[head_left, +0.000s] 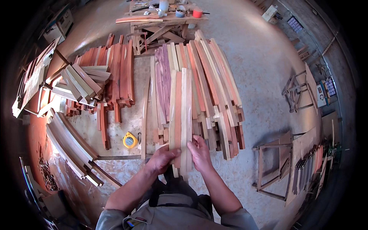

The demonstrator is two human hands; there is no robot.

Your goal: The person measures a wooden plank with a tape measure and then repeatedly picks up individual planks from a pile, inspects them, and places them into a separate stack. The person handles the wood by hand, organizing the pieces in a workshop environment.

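In front of my body I hold a small bundle of long wooden strips (178,122), pale ones side by side with a reddish-brown one. My left hand (163,158) is closed round the bundle's left edge near its close end, thumb on top. Closed on the right edge, my right hand (199,153) has its thumb against a pale strip and its fingers curled. The strips point away from me, their far ends over a large stack of mixed wooden strips (207,80). Whether those far ends rest on the stack I cannot tell.
A yellow tape measure (130,140) lies on the worktable (119,134), left of my left hand. Reddish strips (123,73) are stacked behind it, and curved pale pieces (71,142) lie to the left. A cluttered bench (168,19) stands ahead; wooden frames (274,165) stand right.
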